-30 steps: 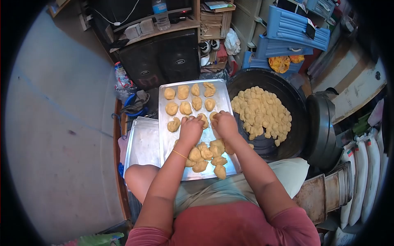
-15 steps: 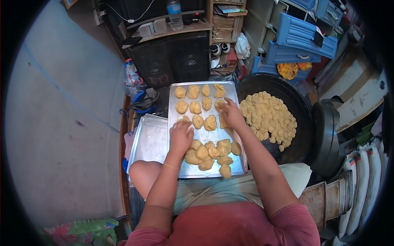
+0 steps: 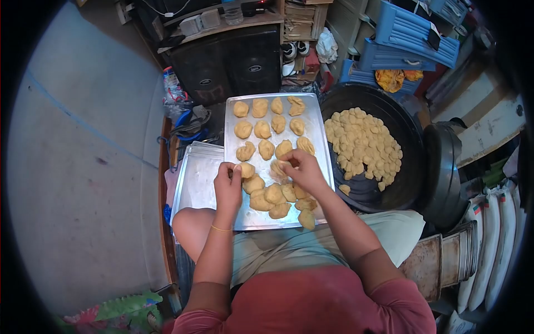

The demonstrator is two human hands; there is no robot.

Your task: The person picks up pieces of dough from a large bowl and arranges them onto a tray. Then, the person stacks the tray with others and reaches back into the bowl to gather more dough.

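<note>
A metal baking tray (image 3: 328,167) rests before me, with rows of yellowish dough pieces (image 3: 262,129) on its far part. Closer to me, more dough lumps (image 3: 273,193) are heaped together. My left hand (image 3: 227,186) pinches a dough piece (image 3: 246,170) between thumb and fingers at the heap's left edge. Over the heap's far side, my right hand (image 3: 305,171) has its fingers closed on another dough piece (image 3: 277,171), which is smeared by motion.
To the right stands a wide black basin (image 3: 409,161) holding a mass of small dough pieces. More metal trays (image 3: 192,181) lie under the tray's left side. Black speaker cabinets (image 3: 228,72) stand behind, and blue drawer fronts (image 3: 414,42) lean at the back right.
Both hands have left the rows and come nearer the heap, each now gripping a dough piece. The right hand also moved left. The view has tilted slightly downward.
</note>
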